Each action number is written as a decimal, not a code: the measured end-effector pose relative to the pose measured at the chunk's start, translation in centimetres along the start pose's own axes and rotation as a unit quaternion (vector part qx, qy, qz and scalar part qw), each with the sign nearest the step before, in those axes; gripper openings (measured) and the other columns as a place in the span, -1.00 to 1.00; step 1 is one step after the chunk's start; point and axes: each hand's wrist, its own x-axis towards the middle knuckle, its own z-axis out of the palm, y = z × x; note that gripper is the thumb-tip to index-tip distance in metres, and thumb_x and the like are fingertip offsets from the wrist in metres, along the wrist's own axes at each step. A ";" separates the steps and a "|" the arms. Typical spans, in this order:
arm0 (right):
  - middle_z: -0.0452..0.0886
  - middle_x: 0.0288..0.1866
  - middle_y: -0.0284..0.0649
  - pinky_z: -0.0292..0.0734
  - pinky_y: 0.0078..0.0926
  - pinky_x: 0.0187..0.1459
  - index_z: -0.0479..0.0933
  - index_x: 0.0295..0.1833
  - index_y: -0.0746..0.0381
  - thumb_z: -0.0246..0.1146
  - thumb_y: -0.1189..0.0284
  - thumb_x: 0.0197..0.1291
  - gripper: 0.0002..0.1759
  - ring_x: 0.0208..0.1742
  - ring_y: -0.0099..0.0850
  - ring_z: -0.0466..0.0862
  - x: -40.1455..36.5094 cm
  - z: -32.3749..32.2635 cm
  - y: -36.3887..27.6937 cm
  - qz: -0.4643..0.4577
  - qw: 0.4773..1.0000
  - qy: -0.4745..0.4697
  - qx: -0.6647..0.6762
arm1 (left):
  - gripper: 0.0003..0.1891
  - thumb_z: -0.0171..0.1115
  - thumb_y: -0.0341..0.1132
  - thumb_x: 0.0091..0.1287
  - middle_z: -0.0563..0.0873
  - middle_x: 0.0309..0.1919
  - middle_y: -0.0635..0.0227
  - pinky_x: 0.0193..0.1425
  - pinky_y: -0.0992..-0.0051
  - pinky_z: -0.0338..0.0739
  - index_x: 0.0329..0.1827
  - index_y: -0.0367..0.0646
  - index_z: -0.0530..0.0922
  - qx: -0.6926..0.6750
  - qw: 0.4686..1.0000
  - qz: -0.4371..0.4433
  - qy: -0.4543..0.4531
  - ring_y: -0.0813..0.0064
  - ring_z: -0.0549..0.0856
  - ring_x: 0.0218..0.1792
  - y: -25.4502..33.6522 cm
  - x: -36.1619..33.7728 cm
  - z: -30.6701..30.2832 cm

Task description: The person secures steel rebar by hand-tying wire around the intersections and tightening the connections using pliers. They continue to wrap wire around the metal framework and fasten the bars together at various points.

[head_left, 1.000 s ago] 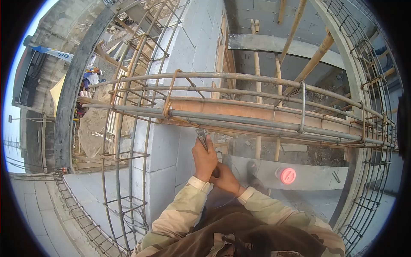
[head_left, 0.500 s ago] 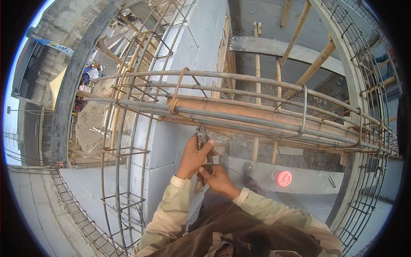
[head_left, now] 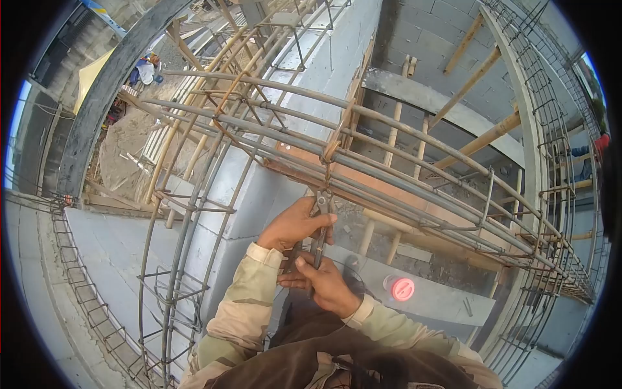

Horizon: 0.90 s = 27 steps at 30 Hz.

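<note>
Both hands grip a pair of pincers (head_left: 322, 206) below the steel bar cage (head_left: 402, 178). My left hand (head_left: 295, 225) is closed around the upper part, near the tool's head. Lower down, my right hand (head_left: 329, 286) holds the handles, its thumb laid along them. The pincer jaws are at the cage's underside, just below a rusty stirrup (head_left: 330, 150). Whether they bite on a tie wire there is too small to tell.
A pink-lidded container (head_left: 402, 289) stands on the grey ledge (head_left: 447, 299) at the right. An upright bar cage (head_left: 175, 279) rises on the left beside the pale block wall (head_left: 223, 256). Bamboo poles (head_left: 479, 139) prop the space beyond. Another person's red sleeve (head_left: 602, 142) shows far right.
The view has turned, so the cage now slopes down to the right. Both hands stay on the pincers at the cage's underside, and more of the right hand's fingers and the handles shows.
</note>
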 end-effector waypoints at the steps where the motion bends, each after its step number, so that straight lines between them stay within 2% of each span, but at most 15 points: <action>1: 0.65 0.15 -0.01 0.73 -0.22 0.10 0.44 0.25 0.40 0.17 0.25 0.57 -0.58 0.03 -0.17 0.78 -0.1 0.4 0.0 0.010 0.999 0.004 0.034 | -0.77 0.31 -0.31 0.47 0.70 -0.38 0.31 -0.26 0.47 0.65 0.01 -0.29 0.56 0.013 1.000 0.004 -0.025 0.42 0.77 -0.39 -0.2 0.2 -0.4; 3: 0.65 0.13 -0.03 0.73 -0.19 0.09 0.43 0.24 0.39 0.19 0.25 0.56 -0.58 0.03 -0.15 0.78 -0.2 1.4 0.0 -0.003 0.998 0.010 0.055 | -0.76 0.31 -0.31 0.46 0.70 -0.37 0.31 -0.28 0.47 0.65 0.04 -0.28 0.56 0.021 0.999 0.011 -0.048 0.44 0.75 -0.41 0.1 0.5 -1.1; 5: 0.65 0.11 -0.04 0.73 -0.16 0.09 0.43 0.23 0.39 0.20 0.25 0.55 -0.58 0.02 -0.13 0.77 0.0 1.7 0.2 -0.016 0.997 0.017 0.076 | -0.77 0.30 -0.35 0.47 0.69 -0.36 0.30 -0.30 0.47 0.65 0.05 -0.28 0.54 0.104 0.992 -0.030 -0.057 0.46 0.72 -0.44 0.5 0.5 -1.4; 8: 0.67 0.01 -0.10 0.70 -0.20 0.08 0.48 0.16 0.37 0.20 0.28 0.55 -0.65 0.00 -0.21 0.77 0.6 1.1 0.8 -0.027 0.999 0.018 0.027 | -0.80 0.28 -0.36 0.48 0.69 -0.39 0.30 -0.32 0.46 0.66 0.01 -0.29 0.52 0.002 0.998 -0.003 -0.061 0.45 0.72 -0.45 -1.0 0.7 -1.4; 10: 0.68 -0.13 -0.17 0.68 -0.31 0.01 0.53 0.10 0.37 0.22 0.32 0.53 -0.70 -0.10 -0.33 0.75 1.0 0.9 1.1 -0.021 0.992 0.095 -0.079 | -0.82 0.27 -0.37 0.49 0.68 -0.40 0.29 -0.33 0.45 0.66 -0.03 -0.29 0.52 -0.003 0.999 -0.008 -0.052 0.44 0.73 -0.43 -0.3 0.2 -0.9; 11: 0.68 -0.13 -0.17 0.68 -0.31 0.01 0.53 0.10 0.37 0.22 0.32 0.53 -0.70 -0.10 -0.33 0.75 1.2 1.0 1.5 -0.020 0.992 0.098 -0.082 | -0.84 0.26 -0.37 0.49 0.68 -0.40 0.28 -0.34 0.45 0.66 -0.06 -0.29 0.51 -0.001 0.999 -0.017 -0.042 0.43 0.74 -0.42 -0.1 0.0 -0.8; 13: 0.64 -0.37 -0.24 0.60 -0.46 -0.27 0.58 -0.11 0.36 0.30 0.34 0.47 -0.75 -0.35 -0.43 0.68 1.2 2.5 1.2 -0.083 0.966 0.214 -0.114 | -0.85 0.26 -0.37 0.50 0.68 -0.40 0.27 -0.34 0.44 0.66 -0.08 -0.29 0.52 -0.020 0.998 -0.004 -0.061 0.41 0.76 -0.40 -0.9 0.5 -1.0; 17: 0.61 -0.45 -0.24 0.59 -0.41 -0.40 0.57 -0.13 0.38 0.35 0.34 0.41 -0.73 -0.46 -0.41 0.66 0.7 4.4 -0.4 -0.050 0.972 0.214 -0.080 | -0.85 0.26 -0.37 0.50 0.69 -0.39 0.27 -0.32 0.42 0.69 -0.11 -0.29 0.53 -0.036 0.995 0.008 -0.089 0.37 0.79 -0.34 -0.9 0.5 -1.1; 21: 0.57 -0.52 -0.24 0.56 -0.34 -0.53 0.55 -0.18 0.38 0.35 0.41 0.39 -0.77 -0.57 -0.38 0.61 1.9 0.5 1.5 -0.057 0.985 0.152 -0.061 | -0.83 0.25 -0.32 0.52 0.69 -0.40 0.28 -0.30 0.42 0.70 -0.12 -0.27 0.54 -0.093 0.993 0.050 -0.057 0.36 0.79 -0.35 -3.0 1.0 -0.1; 23: 0.56 -0.54 -0.24 0.55 -0.32 -0.55 0.54 -0.21 0.37 0.33 0.44 0.39 -0.80 -0.59 -0.37 0.59 2.6 -1.2 2.6 -0.074 0.987 0.134 -0.055 | -0.80 0.22 -0.26 0.54 0.65 -0.47 0.33 -0.38 0.45 0.62 -0.15 -0.23 0.54 -0.306 0.947 0.024 -0.091 0.42 0.72 -0.47 -3.3 1.0 0.5; 24: 0.54 -0.54 -0.23 0.56 -0.31 -0.55 0.54 -0.15 0.36 0.32 0.46 0.36 -0.83 -0.60 -0.37 0.57 2.9 -1.7 2.8 -0.076 0.992 0.098 -0.018 | -0.80 0.22 -0.26 0.54 0.65 -0.47 0.33 -0.38 0.45 0.62 -0.15 -0.23 0.54 -0.303 0.948 0.022 -0.090 0.42 0.72 -0.47 -3.6 1.5 0.2; 26: 0.52 -0.55 -0.23 0.57 -0.31 -0.55 0.53 -0.09 0.36 0.31 0.48 0.34 -0.83 -0.61 -0.36 0.56 3.3 -3.4 3.6 -0.079 0.995 0.059 0.025 | -0.77 0.21 -0.20 0.55 0.60 -0.54 0.41 -0.47 0.44 0.49 -0.22 -0.17 0.55 -0.297 0.942 -0.087 -0.134 0.51 0.58 -0.57 -4.4 2.7 -0.6; 27: 0.50 -0.56 -0.24 0.56 -0.30 -0.55 0.53 -0.06 0.33 0.33 0.45 0.32 -0.80 -0.63 -0.36 0.54 3.5 -4.7 4.1 -0.035 0.989 -0.061 0.128 | -0.77 0.21 -0.20 0.55 0.60 -0.54 0.41 -0.47 0.44 0.49 -0.22 -0.17 0.55 -0.291 0.943 -0.090 -0.133 0.51 0.58 -0.57 -4.6 3.1 0.1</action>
